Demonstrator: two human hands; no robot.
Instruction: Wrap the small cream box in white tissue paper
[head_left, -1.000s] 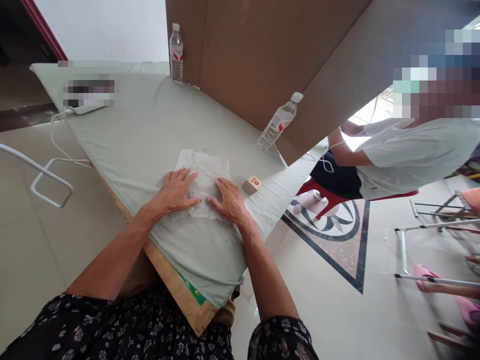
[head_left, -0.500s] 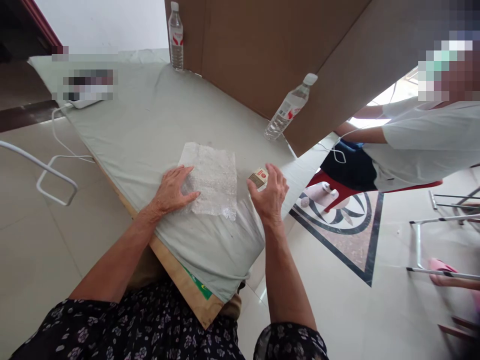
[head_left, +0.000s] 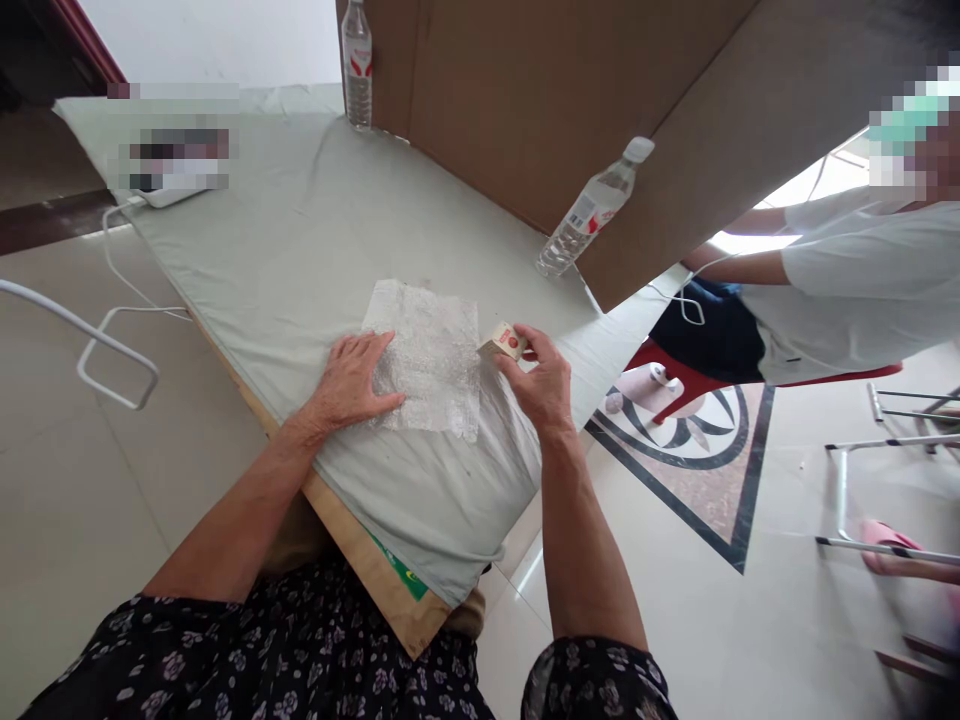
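Note:
A sheet of bubble wrap (head_left: 431, 355) lies flat on the cloth-covered table (head_left: 262, 260). My left hand (head_left: 358, 380) rests on its left edge, fingers spread and thumb stretched out. Beside the sheet's right edge, my right hand (head_left: 541, 375) grips a small cream box (head_left: 504, 342) with red and dark print between thumb and fingers. The box is tilted, and its right end is hidden by the fingers.
One water bottle (head_left: 589, 215) leans against a large brown cardboard panel (head_left: 525, 110); another bottle (head_left: 358, 70) stands upright further left. A white device (head_left: 180, 185) with a cable sits at the far left. A person in a white shirt (head_left: 870, 250) sits at the right.
My right hand has closed on the small box and moved it slightly left, tilting it toward the bubble wrap. My left hand stays spread on the sheet. The view has shifted a little.

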